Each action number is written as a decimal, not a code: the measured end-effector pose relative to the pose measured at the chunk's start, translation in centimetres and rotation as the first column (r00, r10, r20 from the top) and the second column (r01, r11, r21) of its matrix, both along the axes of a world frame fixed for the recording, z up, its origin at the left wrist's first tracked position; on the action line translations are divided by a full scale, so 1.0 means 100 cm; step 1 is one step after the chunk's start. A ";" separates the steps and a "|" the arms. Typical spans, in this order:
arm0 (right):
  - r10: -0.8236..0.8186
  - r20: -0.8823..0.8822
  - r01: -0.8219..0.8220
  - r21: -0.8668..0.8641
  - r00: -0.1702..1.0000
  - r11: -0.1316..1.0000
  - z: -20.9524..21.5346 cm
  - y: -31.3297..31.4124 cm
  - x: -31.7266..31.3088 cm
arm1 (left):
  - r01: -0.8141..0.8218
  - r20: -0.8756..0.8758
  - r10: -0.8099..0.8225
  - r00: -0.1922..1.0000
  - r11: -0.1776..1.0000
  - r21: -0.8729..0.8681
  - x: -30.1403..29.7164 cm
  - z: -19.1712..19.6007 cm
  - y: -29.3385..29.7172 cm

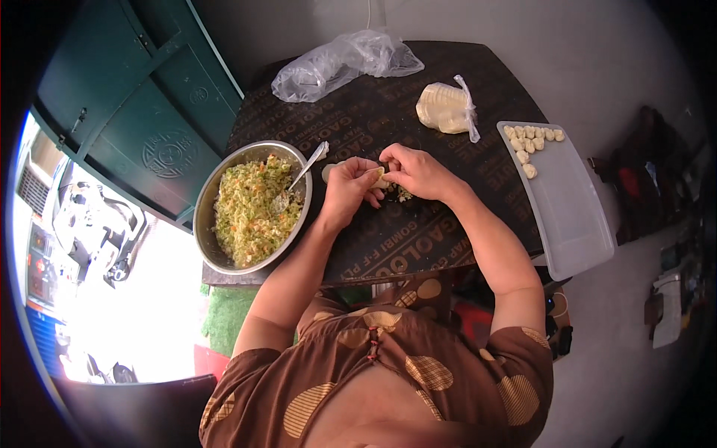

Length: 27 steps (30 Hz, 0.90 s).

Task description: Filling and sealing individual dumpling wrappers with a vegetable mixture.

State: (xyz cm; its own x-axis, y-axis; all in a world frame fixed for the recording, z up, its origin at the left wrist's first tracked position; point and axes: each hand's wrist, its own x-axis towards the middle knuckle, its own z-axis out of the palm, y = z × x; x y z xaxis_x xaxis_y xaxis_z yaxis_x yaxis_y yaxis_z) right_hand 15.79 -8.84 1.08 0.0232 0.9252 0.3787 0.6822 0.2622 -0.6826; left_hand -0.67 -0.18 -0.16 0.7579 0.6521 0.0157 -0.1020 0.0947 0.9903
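Note:
Over the near middle of the table, my left hand (349,188) cups a small pale dumpling (382,179), and its fingers are closed round it. The fingertips of my right hand (415,172) pinch the dumpling's upper edge. Crumbs of filling (404,193) lie on the table just below my fingers. Left of my left hand stands a steel bowl (200,233) of chopped green, white and orange filling (254,205). A metal spoon (305,167) rests in it, its handle over the right rim. Something pale, partly hidden, lies behind my left hand.
On the dark table (478,67), a tied clear bag of pale round wrappers (442,108) lies beyond my right hand. Crumpled clear plastic (347,63) is at the far edge. At right, a white tray (571,216) holds several dumplings (532,137) and overhangs the edge. A green metal door (160,112) stands left.

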 end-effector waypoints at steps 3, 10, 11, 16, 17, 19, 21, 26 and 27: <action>0.052 0.012 -0.053 0.048 0.999 0.997 0.001 0.000 0.000 | -0.012 0.019 0.012 1.000 1.000 -0.003 0.000 0.000 0.001; -0.044 0.075 0.033 0.141 0.996 0.989 -0.003 0.002 0.005 | -0.074 0.121 0.092 0.988 0.986 -0.149 -0.001 0.004 -0.002; -0.045 0.075 0.034 0.141 0.996 0.989 -0.003 0.001 0.004 | -0.079 0.128 0.101 0.987 0.983 -0.163 -0.001 0.005 -0.002; -0.030 0.046 0.023 0.132 0.999 0.991 -0.002 0.001 0.000 | -0.064 0.093 0.084 0.992 0.978 -0.199 0.000 0.003 -0.001; -0.029 0.046 0.023 0.132 0.999 0.991 -0.003 0.002 0.000 | -0.059 0.095 0.079 0.992 0.980 -0.191 0.000 0.000 0.000; -0.002 0.026 -0.002 0.129 1.000 0.992 -0.004 0.003 0.000 | -0.062 0.092 0.081 0.992 0.980 -0.189 0.000 -0.002 0.001; 0.008 0.000 -0.008 0.114 1.000 0.993 -0.004 0.002 0.000 | -0.066 0.089 0.084 0.993 0.980 -0.187 0.001 -0.002 0.002; 0.059 -0.091 -0.050 0.094 0.994 0.994 -0.005 0.004 0.001 | -0.060 0.139 0.099 0.985 0.964 -0.258 -0.001 -0.004 0.005; 0.066 -0.115 -0.055 0.101 0.991 0.993 -0.006 0.004 0.001 | -0.060 0.139 0.099 0.985 0.964 -0.258 -0.001 -0.005 0.006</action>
